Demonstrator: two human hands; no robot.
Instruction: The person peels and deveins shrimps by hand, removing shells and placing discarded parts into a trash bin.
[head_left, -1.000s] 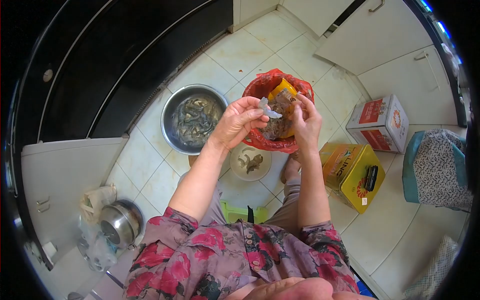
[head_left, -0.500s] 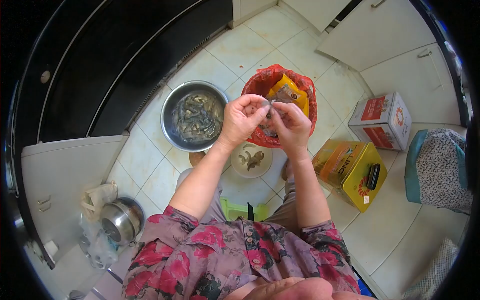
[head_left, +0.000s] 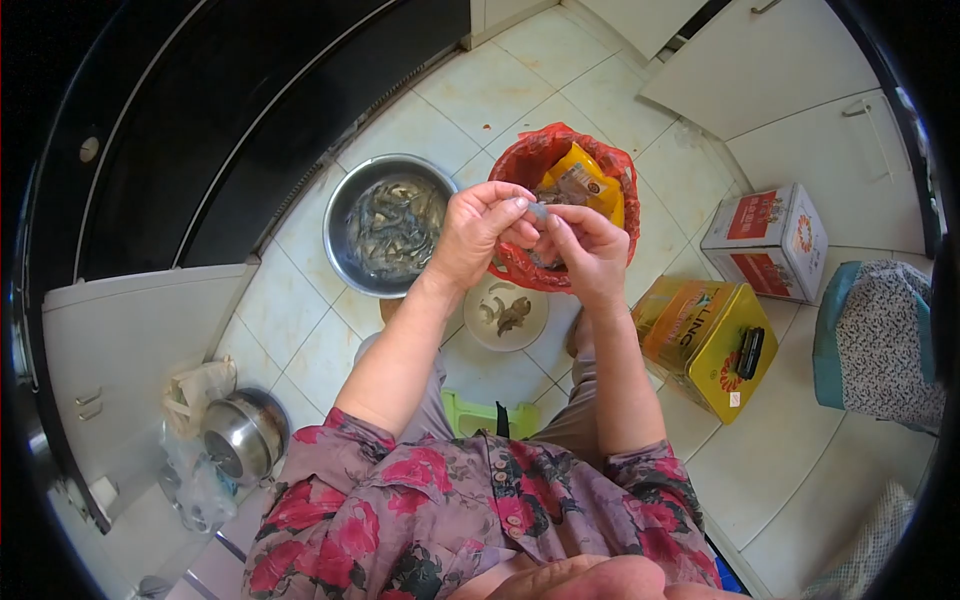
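Observation:
A small grey shrimp [head_left: 538, 211] is pinched between my two hands, over the red-lined bin [head_left: 508, 165]. My left hand [head_left: 478, 228] grips its left end with thumb and forefinger. On its other end, my right hand [head_left: 588, 248] is closed with thumb and fingertips. To the left, a metal basin [head_left: 338, 250] holds many grey shrimp [head_left: 395, 225] in water. Below my hands a white bowl [head_left: 480, 338] on the floor contains several shrimp pieces [head_left: 513, 314]. Inside the bin lies a yellow packet [head_left: 585, 180].
A yellow tin [head_left: 725, 375] and a white-and-red box [head_left: 765, 240] stand at the right, near a patterned fabric bag [head_left: 885, 335]. Metal pots [head_left: 240, 440] and plastic bags [head_left: 200, 490] sit at the lower left. A green stool [head_left: 475, 415] shows between the legs.
The shrimp shows more plainly between my fingertips now. My right hand has shifted slightly right, and its fingers have turned a little. The basin, bin and bowl keep their places.

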